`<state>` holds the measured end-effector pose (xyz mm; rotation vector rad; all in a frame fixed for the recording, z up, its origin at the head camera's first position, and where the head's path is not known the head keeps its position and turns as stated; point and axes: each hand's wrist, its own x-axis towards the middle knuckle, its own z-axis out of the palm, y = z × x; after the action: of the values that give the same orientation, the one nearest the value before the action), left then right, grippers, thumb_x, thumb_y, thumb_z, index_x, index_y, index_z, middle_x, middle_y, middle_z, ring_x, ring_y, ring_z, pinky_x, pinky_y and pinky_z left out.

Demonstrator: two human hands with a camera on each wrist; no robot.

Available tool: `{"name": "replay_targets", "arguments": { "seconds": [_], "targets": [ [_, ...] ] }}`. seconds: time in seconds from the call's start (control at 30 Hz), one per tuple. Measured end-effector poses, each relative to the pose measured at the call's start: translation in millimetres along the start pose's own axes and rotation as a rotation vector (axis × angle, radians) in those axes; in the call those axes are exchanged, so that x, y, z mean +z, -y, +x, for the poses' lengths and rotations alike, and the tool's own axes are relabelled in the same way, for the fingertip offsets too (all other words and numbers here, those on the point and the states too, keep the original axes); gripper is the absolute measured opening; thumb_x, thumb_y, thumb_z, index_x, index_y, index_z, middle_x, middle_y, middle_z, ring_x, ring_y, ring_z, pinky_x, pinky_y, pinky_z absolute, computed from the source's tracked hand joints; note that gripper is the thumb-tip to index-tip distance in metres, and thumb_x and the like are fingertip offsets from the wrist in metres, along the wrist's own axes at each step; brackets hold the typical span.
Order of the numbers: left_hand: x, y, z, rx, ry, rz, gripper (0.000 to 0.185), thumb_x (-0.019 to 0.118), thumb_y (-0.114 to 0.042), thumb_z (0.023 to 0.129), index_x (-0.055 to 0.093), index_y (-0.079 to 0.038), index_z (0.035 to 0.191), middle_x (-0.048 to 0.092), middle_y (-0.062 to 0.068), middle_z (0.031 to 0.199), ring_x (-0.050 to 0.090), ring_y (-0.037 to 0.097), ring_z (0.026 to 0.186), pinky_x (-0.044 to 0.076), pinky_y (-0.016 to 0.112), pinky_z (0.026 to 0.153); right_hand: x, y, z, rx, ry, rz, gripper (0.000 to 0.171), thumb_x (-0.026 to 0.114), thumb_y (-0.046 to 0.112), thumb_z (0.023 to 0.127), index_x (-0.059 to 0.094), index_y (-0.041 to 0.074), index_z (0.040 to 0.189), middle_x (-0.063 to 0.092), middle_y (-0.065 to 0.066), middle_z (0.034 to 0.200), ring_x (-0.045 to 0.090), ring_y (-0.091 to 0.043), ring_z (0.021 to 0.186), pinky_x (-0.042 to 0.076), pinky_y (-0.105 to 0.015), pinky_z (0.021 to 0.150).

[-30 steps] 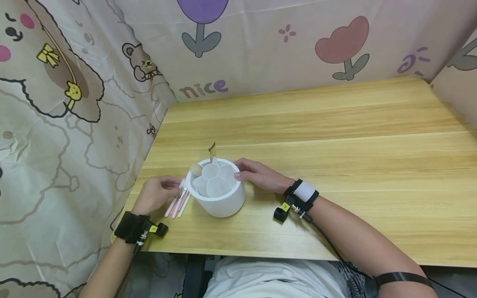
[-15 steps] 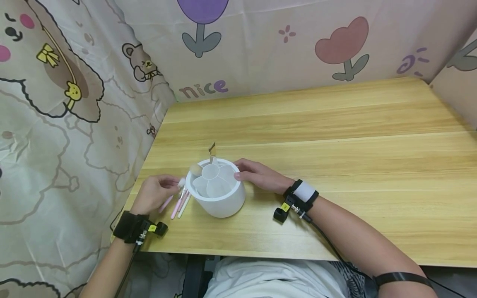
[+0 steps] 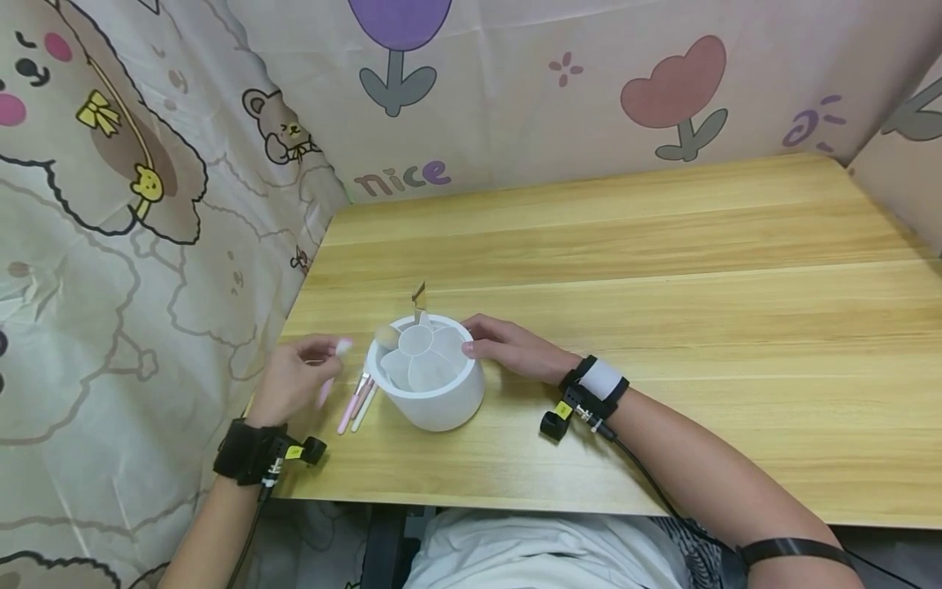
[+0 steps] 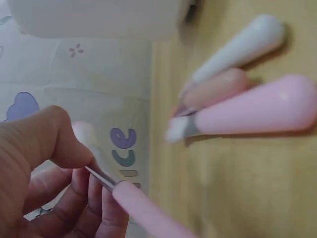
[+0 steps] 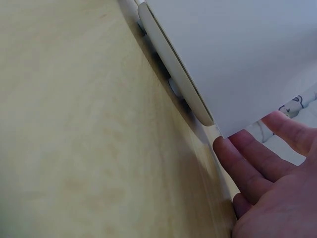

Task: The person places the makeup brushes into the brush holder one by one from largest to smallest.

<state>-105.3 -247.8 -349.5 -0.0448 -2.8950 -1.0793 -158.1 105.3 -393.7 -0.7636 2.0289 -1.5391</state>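
Your left hand (image 3: 294,383) pinches a light, slim pink brush (image 4: 148,210) near its ferrule, lifted beside the white holder (image 3: 441,401) your right hand (image 3: 515,348) steadies with relaxed fingers on the bench (image 3: 662,286); keep hold near the stiff ferrule, not the soft bristles.

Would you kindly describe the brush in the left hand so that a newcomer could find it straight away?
Start at the white round holder near the wooden table's left front edge. Just left of it, the left hand pinches a small pink-handled brush. Unlike the three brushes lying flat beside the holder, it is lifted off the table.

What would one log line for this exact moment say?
left hand: pinches pink brush | right hand: rests on white holder | three brushes: on table
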Motion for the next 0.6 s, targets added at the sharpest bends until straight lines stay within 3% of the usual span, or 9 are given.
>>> {"name": "replay_targets", "arguments": {
  "seconds": [0.2,0.43,0.5,0.6],
  "targets": [
    [-1.6,-4.3,-0.2,0.114,-0.046,-0.096,0.028,0.068,0.000,0.089,0.076,-0.003,0.115,0.077,0.018,0.109,0.065,-0.007,0.091,0.055,0.005,0.085,-0.2,-1.2,0.9,-0.002,-0.002,-0.002,0.042,0.053,0.042,0.103,0.056,0.024,0.142,0.063,-0.002,0.145,0.053,-0.023,0.142,0.035,-0.054,0.126],
    [-3.3,-15.8,-3.4,0.152,-0.101,-0.141,0.023,0.069,0.000,0.090,0.076,-0.001,0.111,0.076,0.018,0.110,0.067,-0.009,0.091,0.056,0.007,0.086,-0.7,-1.7,1.4,-0.002,0.000,-0.004,0.043,0.053,0.044,0.103,0.056,0.025,0.142,0.063,-0.002,0.145,0.053,-0.022,0.142,0.035,-0.054,0.127],
    [-5.6,-21.8,-6.1,0.151,-0.132,-0.165,0.021,0.069,-0.001,0.090,0.076,0.000,0.110,0.077,0.013,0.111,0.067,-0.009,0.092,0.056,0.007,0.086,-0.8,-1.4,1.4,-0.001,0.002,-0.003,0.043,0.053,0.044,0.103,0.056,0.024,0.142,0.062,-0.002,0.145,0.053,-0.022,0.142,0.035,-0.054,0.127],
    [-8.8,-30.2,-10.3,0.157,-0.195,-0.206,0.018,0.071,-0.002,0.090,0.075,0.002,0.107,0.076,-0.006,0.107,0.068,-0.010,0.092,0.056,0.007,0.086,-1.2,-0.9,1.0,0.005,0.004,0.001,0.044,0.053,0.044,0.103,0.055,0.024,0.142,0.062,-0.002,0.145,0.052,-0.023,0.142,0.034,-0.055,0.127]
  ]
}}
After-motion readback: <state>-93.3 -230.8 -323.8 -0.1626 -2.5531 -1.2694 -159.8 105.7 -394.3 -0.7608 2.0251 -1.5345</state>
